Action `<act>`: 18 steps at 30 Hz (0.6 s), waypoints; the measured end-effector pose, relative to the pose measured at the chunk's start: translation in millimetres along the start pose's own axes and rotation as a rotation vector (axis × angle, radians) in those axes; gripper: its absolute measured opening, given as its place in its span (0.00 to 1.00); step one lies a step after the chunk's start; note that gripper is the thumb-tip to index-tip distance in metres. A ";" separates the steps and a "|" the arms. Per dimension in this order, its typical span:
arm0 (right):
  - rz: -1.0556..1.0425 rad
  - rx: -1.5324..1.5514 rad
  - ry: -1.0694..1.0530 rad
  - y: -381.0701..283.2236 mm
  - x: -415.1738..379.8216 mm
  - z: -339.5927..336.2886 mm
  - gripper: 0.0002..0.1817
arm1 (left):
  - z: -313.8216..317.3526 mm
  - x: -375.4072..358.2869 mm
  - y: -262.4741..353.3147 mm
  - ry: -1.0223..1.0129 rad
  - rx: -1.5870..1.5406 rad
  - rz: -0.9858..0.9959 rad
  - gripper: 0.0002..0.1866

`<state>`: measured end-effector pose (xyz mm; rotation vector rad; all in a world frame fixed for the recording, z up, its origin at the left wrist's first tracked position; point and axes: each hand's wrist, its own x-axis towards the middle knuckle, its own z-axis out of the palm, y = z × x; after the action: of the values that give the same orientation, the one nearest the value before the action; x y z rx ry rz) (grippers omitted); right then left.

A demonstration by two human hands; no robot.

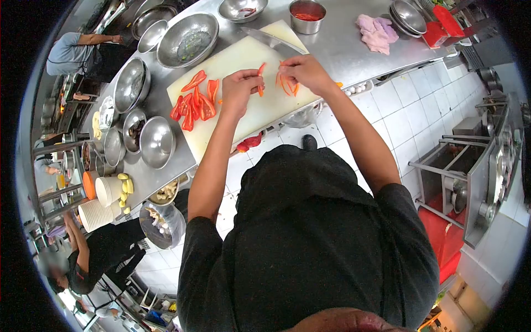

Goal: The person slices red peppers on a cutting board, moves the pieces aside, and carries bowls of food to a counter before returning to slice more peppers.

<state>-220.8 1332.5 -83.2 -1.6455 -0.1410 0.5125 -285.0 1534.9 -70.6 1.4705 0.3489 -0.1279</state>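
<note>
Over the white cutting board [235,60], my left hand [238,88] is closed, pinching a thin red pepper strip [261,70] between thumb and fingers. Just to its right, my right hand [307,73] is also closed, on several red pepper strips [286,84] that hang down from its fingertips. Wider cut pieces of red pepper [194,107] lie in a pile on the board, left of my left hand. Beyond my hands, a large knife [272,40] rests flat near the board's far edge.
Metal bowls [188,41] line the far and left sides of the steel table [340,50]. A metal pot with red contents [307,25] and a pink cloth [376,34] are at the back. Stacked white containers [94,214] stand left. Co-workers [72,53] are at the left.
</note>
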 end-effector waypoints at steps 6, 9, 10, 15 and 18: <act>0.043 0.219 -0.062 5.3 3.2 1.8 0.11 | -2.4 -5.3 4.2 0.026 -0.064 -0.023 0.15; 0.098 0.349 -0.115 4.1 -3.4 19.6 0.11 | 10.1 -5.4 -0.4 -0.059 -0.035 -0.029 0.14; 0.115 0.386 -0.131 3.7 -4.6 22.0 0.11 | 13.7 -5.2 -1.8 -0.071 -0.031 -0.022 0.14; 0.092 0.288 -0.146 7.0 -7.2 14.4 0.11 | 16.5 -5.3 -0.4 -0.116 0.002 -0.035 0.13; 0.054 0.347 -0.125 9.8 -0.6 8.3 0.10 | 18.2 -5.5 4.0 -0.079 -0.057 -0.022 0.13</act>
<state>-226.7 1338.4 -93.0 -1.2819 -0.0943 0.6435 -286.3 1516.6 -64.0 1.4018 0.3022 -0.1913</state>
